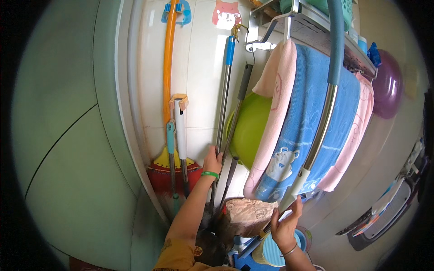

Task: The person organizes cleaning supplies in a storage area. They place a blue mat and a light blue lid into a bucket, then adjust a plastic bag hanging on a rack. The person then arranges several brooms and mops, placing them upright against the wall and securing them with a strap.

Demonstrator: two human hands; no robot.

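Note:
My left hand (213, 162), with a green band at its wrist, grips a slim metal pole (223, 98) with a blue top, which stands upright against the tiled wall. Beside it leans a pole with a dark grey grip (244, 81). My right hand (286, 222), wearing a metal bangle, is closed around the pale lower part of a mop pole (301, 172); its metal shaft and blue-grey grip (335, 44) rise in front of the hanging towels. The lower ends of the poles at the left are dark and hard to make out.
Blue (308, 101) and pink towels (284, 74) hang from a metal rack (305, 27). A green basin (249, 128) stands behind them. An orange-handled broom (169, 67) and a white pole (180, 128) hang left. A purple balloon-like object (388, 84) is right; a lidded bucket (271, 250) stands below.

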